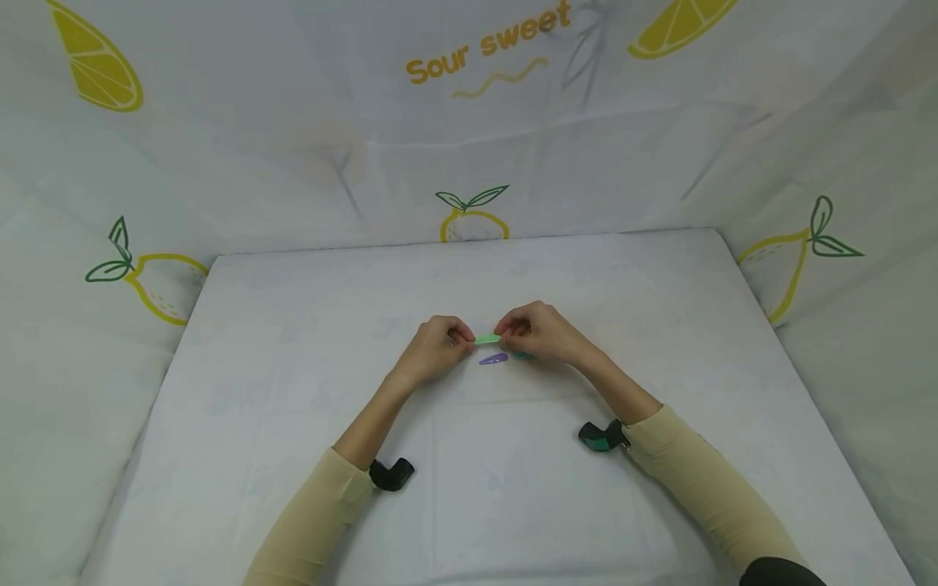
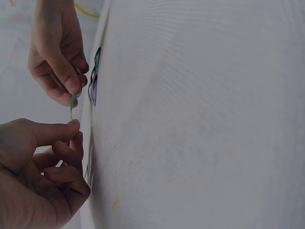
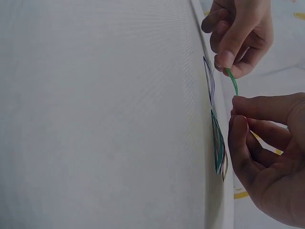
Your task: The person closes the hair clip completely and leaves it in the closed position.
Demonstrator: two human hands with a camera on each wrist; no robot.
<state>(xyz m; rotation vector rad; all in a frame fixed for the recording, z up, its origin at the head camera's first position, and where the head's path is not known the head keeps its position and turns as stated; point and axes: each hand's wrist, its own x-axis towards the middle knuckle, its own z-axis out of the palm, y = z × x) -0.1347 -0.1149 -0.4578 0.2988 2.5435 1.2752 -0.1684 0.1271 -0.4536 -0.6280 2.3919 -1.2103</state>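
A light green snap hair clip (image 1: 487,339) is held up between both hands, just over the white table. My left hand (image 1: 437,346) pinches its left end between thumb and fingertips. At the other end, my right hand (image 1: 541,332) pinches it the same way; the green middle of the clip (image 3: 233,81) shows between the fingertips in the right wrist view. Below it on the table lies a purple hair clip (image 1: 493,358). A teal hair clip (image 1: 523,355) lies partly hidden under the right hand. Beside the teal one, a thin brownish outline (image 3: 226,167) appears in the right wrist view.
The white-covered table (image 1: 469,488) reaches back to a pale curtain (image 1: 293,122) printed with lemons and lettering. Curtain also hangs along the left and right sides. Black devices (image 1: 392,474) stick out at both sleeve cuffs.
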